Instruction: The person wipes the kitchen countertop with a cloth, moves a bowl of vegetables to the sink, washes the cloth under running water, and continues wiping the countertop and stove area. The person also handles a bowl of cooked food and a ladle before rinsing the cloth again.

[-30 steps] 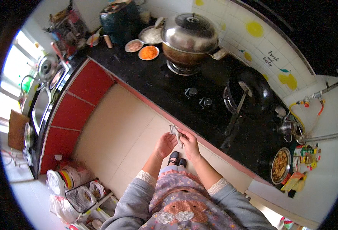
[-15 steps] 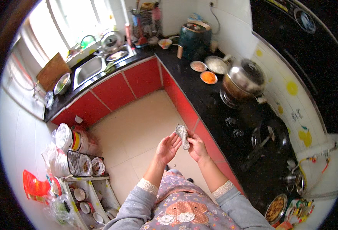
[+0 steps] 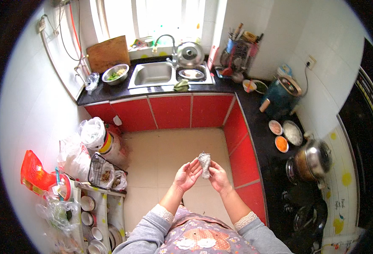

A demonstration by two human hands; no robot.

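Note:
Over the floor in front of my body, both hands are raised close together. A small grey crumpled piece, like a rolled rag [image 3: 204,165], stands upright between them, wider at its top. My right hand [image 3: 218,176] grips its right side with thumb and fingers. On the other side, my left hand [image 3: 187,175] lies palm up with its fingers stretched out, their tips beside or touching the rag; I cannot tell which.
A steel sink [image 3: 154,75] lies ahead under the window, a bowl of chopped greens [image 3: 115,74] to its left. Along the right counter [image 3: 254,127] stand a dark green appliance [image 3: 280,95], small food bowls and a lidded steel pot [image 3: 312,158]. At left is a shelf [image 3: 115,201].
My view has turned to the right-hand counter's left, bringing the sink and window to the middle. My hands keep nearly the same pose, the rag still in my right hand.

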